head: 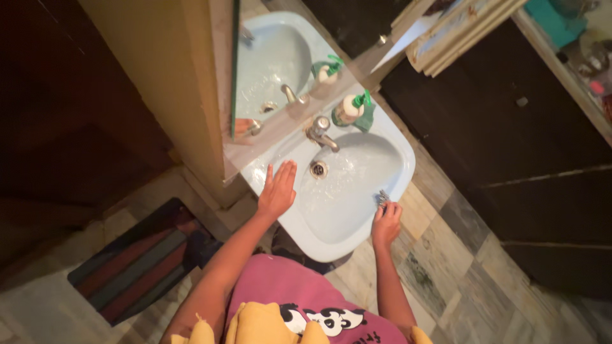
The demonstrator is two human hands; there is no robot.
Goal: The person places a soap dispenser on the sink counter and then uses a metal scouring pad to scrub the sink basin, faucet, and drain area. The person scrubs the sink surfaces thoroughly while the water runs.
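A person in a pink top leans over a pale blue washbasin (347, 232), seen from above. The left hand (278, 188) lies flat on the basin's left rim, palm down, fingers stretched out and held loosely together, the fingertips pointing toward the tap. The right hand (387, 220) sits at the basin's right edge, its fingers curled and pinched around a small metallic scrubber (382, 198) that touches the rim — how firmly it is gripped I cannot tell. In the bowl, the metal drain (319, 169) lies just below the chrome tap (322, 132), whose spout hangs over the wet, shiny surface. Just beside the tap, at the back of the basin, stands a soap bottle (351, 107) with a green pump top, and a mirror (280, 70) behind it repeats both the bottle and the tap. On the tiled floor to the left — well apart from the basin — lies a striped mat (143, 261).
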